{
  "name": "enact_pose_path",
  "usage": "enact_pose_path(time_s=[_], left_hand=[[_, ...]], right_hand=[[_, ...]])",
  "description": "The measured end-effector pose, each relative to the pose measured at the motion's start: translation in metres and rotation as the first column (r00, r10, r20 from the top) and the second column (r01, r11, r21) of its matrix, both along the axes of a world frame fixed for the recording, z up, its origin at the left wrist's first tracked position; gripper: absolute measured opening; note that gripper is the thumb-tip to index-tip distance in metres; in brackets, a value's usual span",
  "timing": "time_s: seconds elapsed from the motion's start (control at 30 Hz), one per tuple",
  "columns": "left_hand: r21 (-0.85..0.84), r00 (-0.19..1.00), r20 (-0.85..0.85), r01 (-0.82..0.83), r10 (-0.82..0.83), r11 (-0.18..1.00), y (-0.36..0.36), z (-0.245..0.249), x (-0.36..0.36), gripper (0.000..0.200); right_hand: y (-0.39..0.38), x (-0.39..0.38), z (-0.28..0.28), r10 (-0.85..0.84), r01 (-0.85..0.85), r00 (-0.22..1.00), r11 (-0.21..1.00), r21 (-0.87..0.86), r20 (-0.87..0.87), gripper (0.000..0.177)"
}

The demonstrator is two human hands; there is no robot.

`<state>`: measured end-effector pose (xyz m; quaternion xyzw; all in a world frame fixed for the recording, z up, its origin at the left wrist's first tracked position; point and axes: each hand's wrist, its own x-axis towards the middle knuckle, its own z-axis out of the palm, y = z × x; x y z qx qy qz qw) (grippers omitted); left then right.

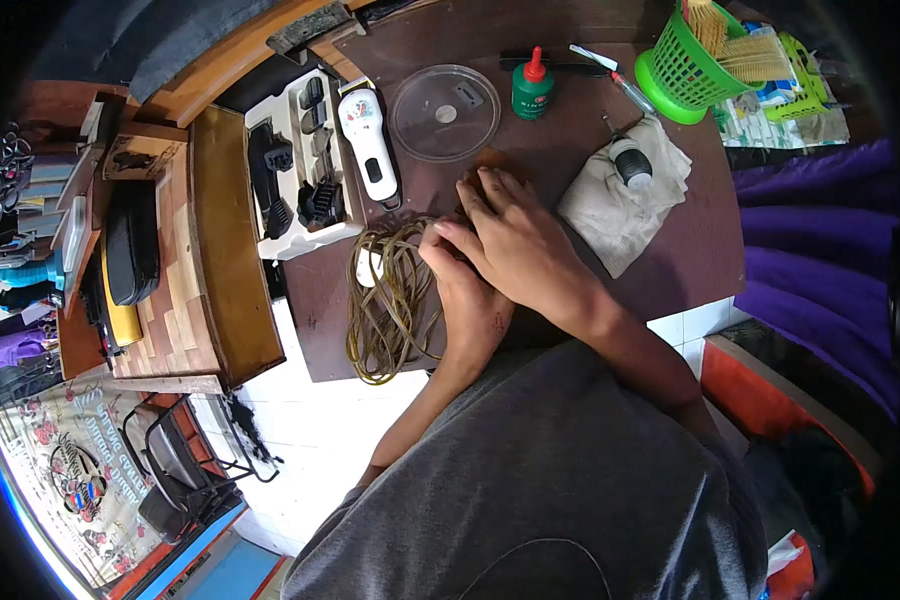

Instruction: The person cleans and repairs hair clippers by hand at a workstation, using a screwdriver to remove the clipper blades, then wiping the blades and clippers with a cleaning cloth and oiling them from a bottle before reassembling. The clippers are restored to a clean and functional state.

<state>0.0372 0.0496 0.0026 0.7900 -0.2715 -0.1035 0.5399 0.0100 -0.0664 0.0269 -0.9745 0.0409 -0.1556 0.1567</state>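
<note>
Near the table's front edge, my left hand (467, 300) is closed beside a coiled yellowish cable (395, 320), its fingers curled round something I cannot make out. My right hand (515, 235) lies across it, fingers stretched forward and bent a little, over a dark and brownish item (490, 160) that is mostly hidden. Left of my hands, a white hair clipper (369, 150) rests by a white tray (305, 160) of black clipper parts. Beyond the hands sits a round clear lid (445, 112). To the right, a folded beige cloth (620, 205) carries a dark round-ended item (632, 165).
A green bottle with a red cap (533, 85) stands at the back. Behind the cloth is a green basket (682, 70) with brushes. Left is a wooden cabinet (235, 250) with a black case (132, 242). A purple curtain (820, 250) hangs right.
</note>
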Motion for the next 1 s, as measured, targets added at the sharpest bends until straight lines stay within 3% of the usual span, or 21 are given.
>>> enact_pose_path(time_s=[0.07, 0.13, 0.27, 0.33, 0.5, 0.57, 0.63, 0.73, 0.8, 0.9, 1.0], left_hand=[[0.001, 0.999, -0.028, -0.015, 0.015, 1.0, -0.001, 0.003, 0.001, 0.077], [0.006, 0.998, -0.061, -0.033, 0.034, 0.999, -0.001, 0.006, 0.002, 0.081], [-0.074, 0.972, -0.227, -0.073, 0.054, 0.995, -0.004, 0.005, 0.003, 0.085], [0.134, 0.983, 0.159, 0.075, -0.096, 0.988, -0.001, 0.0, 0.007, 0.086], [-0.015, 0.994, 0.063, 0.092, -0.091, 0.996, -0.002, -0.002, 0.005, 0.083], [0.125, 0.987, 0.015, 0.157, -0.16, 0.98, 0.0, 0.007, 0.005, 0.068], [0.156, 0.989, -0.002, 0.145, -0.147, 0.977, 0.0, 0.011, 0.003, 0.067], [0.121, 0.989, -0.012, 0.15, -0.15, 0.981, 0.0, 0.01, 0.003, 0.069], [0.18, 0.986, 0.105, 0.11, -0.13, 0.978, 0.0, 0.002, 0.004, 0.083], [0.167, 0.968, 0.171, 0.152, -0.181, 0.974, 0.0, 0.009, 0.007, 0.085], [0.142, 0.981, 0.106, 0.149, -0.165, 0.979, 0.0, 0.005, 0.006, 0.089]], right_hand=[[0.002, -0.001, 0.004, 0.085, -0.089, 0.995, 0.992, -0.094, -0.044, 0.063], [0.016, -0.007, 0.008, -0.16, 0.159, 0.987, 0.985, 0.061, 0.014, 0.063], [0.014, -0.008, 0.011, -0.119, 0.119, 0.993, 0.993, 0.017, 0.017, 0.063], [0.008, 0.0, 0.012, -0.17, 0.17, 0.985, 0.977, 0.131, -0.014, 0.065], [0.009, -0.012, 0.025, -0.161, 0.175, 0.982, 0.97, 0.167, -0.094, 0.066], [0.013, -0.02, 0.033, -0.172, 0.198, 0.972, 0.966, 0.164, -0.16, 0.066], [0.016, -0.023, 0.035, -0.182, 0.207, 0.966, 0.97, 0.128, -0.186, 0.068], [0.018, -0.019, 0.031, -0.205, 0.229, 0.959, 0.967, 0.11, -0.198, 0.07], [0.018, -0.013, 0.021, -0.222, 0.239, 0.959, 0.968, 0.078, -0.175, 0.072], [0.016, -0.003, 0.013, -0.259, 0.271, 0.952, 0.961, 0.052, -0.163, 0.074], [0.018, -0.003, 0.016, -0.275, 0.289, 0.945, 0.956, 0.057, -0.179, 0.074]])
